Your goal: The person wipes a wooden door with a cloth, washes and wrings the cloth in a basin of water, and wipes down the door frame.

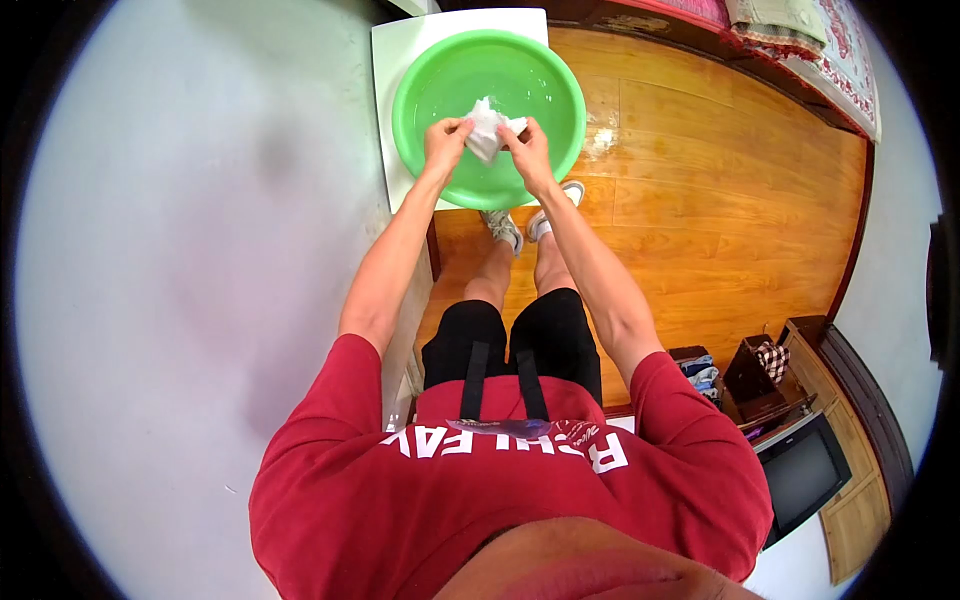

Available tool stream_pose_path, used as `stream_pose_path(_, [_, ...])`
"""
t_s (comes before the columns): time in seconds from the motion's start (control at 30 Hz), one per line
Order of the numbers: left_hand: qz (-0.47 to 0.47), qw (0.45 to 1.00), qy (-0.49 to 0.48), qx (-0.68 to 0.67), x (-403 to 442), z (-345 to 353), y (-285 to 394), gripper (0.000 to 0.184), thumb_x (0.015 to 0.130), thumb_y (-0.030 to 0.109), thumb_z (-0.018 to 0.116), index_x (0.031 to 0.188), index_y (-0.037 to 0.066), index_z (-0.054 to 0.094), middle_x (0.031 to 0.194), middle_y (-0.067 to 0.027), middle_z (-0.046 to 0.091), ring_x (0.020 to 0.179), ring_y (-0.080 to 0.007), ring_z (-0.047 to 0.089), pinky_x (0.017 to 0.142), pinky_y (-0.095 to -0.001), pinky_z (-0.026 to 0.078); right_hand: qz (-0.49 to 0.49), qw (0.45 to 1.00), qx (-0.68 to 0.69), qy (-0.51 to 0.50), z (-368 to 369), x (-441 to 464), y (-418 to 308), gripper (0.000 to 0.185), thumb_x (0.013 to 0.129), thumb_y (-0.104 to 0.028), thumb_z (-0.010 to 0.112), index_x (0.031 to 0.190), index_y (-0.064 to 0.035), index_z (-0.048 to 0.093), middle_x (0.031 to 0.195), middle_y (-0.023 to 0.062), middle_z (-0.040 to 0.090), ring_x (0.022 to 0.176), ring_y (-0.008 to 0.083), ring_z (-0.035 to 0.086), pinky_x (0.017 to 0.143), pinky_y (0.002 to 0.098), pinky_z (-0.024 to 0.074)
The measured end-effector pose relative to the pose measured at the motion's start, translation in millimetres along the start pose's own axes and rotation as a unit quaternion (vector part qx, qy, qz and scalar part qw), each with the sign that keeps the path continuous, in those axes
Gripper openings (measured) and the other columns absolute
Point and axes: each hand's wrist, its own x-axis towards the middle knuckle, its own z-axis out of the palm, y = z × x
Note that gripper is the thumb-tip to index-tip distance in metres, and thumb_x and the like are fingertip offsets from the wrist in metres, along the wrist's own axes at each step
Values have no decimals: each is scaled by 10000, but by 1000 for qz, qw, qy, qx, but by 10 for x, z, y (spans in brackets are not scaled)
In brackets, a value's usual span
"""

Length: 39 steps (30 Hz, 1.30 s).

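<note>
My left hand pinches the white cloth at its left edge; cloth hangs between hands, right hand clamped on the other side, likely for two-ended control. Green basin beneath both, probably catching drips. Some fingertips hidden; water contact unclear.

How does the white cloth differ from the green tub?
The white cloth is limp and crumpled; the green tub is round and holds its shape. The cloth is small, the tub far wider. The cloth is held up between the left hand and right hand, while the tub rests on a white surface. Each looks plain, in one main color.
</note>
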Motion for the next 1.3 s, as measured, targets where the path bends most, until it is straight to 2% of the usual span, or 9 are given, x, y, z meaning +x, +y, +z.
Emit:
stream_pose_path(0.17, [70, 993, 77, -50, -26, 45, 53, 202, 818, 182, 707, 879, 2, 638, 826, -48, 639, 741, -102, 562, 662, -259, 452, 13, 995, -94, 28, -50, 26, 44, 261, 803, -192, 714, 924, -25, 555, 877, 72, 622, 798, 153, 578, 700, 302, 480])
stream_pose_path(0.23, [82, 990, 108, -38, -63, 81, 137, 195, 814, 177, 711, 867, 6, 634, 822, -46, 636, 739, -97, 559, 667, -260, 451, -110, 930, -337, 100, -12, -35, -114, 289, 772, -202, 734, 880, -8, 549, 831, 100, 608, 764, 208, 576, 689, 323, 471])
stream_pose_path(0.53, [47, 950, 183, -249, -159, 112, 151, 135, 815, 113, 692, 845, 20, 599, 823, -47, 621, 751, -131, 572, 690, -274, 464, -201, 933, -293, 58, 69, -133, -298, 316, 773, -231, 713, 878, 10, 536, 836, 188, 589, 768, 348, 568, 681, 393, 451])
stream_pose_path(0.73, [-4, 889, 150, -433, -303, 33, 184, 147, 841, 84, 639, 953, 9, 582, 920, -83, 611, 838, -167, 581, 742, -301, 472, -100, 961, -251, -58, 27, -63, -194, 299, 814, -220, 696, 881, 16, 525, 749, 129, 617, 710, 167, 591, 647, 318, 468])
stream_pose_path(0.8, [58, 958, 156, -233, -326, -16, 135, 242, 857, 94, 626, 1055, -34, 569, 1064, -127, 597, 964, -229, 589, 883, -360, 477, -80, 964, -253, -35, -16, 6, -182, 317, 800, -222, 703, 890, 19, 518, 756, 149, 618, 709, 228, 605, 658, 343, 478])
stream_pose_path(0.97, [199, 970, 139, -9, -342, -195, 151, 247, 867, 127, 599, 1056, -29, 623, 1137, -110, 620, 904, -161, 604, 772, -274, 475, -94, 962, -243, 76, -4, 159, -182, 338, 781, -185, 706, 973, 19, 516, 940, 179, 607, 822, 316, 602, 753, 381, 485])
stream_pose_path(1.03, [213, 968, 130, 26, -378, -230, 170, 233, 873, 133, 589, 1036, -28, 635, 1154, -106, 622, 920, -165, 613, 774, -277, 478, -171, 891, -396, 143, 32, 155, -182, 386, 776, -142, 692, 1069, 29, 507, 1150, 199, 514, 1021, 361, 528, 878, 403, 438])
stream_pose_path(1.1, [187, 974, 99, 84, -409, -261, 159, 237, 899, 156, 568, 1033, -24, 643, 1190, -117, 608, 1025, -193, 606, 894, -278, 451, -142, 905, -378, 134, 89, 156, -157, 415, 762, -115, 681, 1127, -6, 517, 1253, 208, 426, 1159, 398, 419, 970, 449, 364])
stream_pose_path(1.3, [147, 981, 98, 79, -486, -212, -97, 223, 902, 179, 568, 1026, 17, 660, 914, -33, 667, 770, -102, 572, 673, -242, 450, -271, 812, -512, -75, 220, 165, 130, 505, 714, -68, 675, 1194, -134, 535, 1294, 207, 420, 1241, 381, 372, 1035, 474, 308])
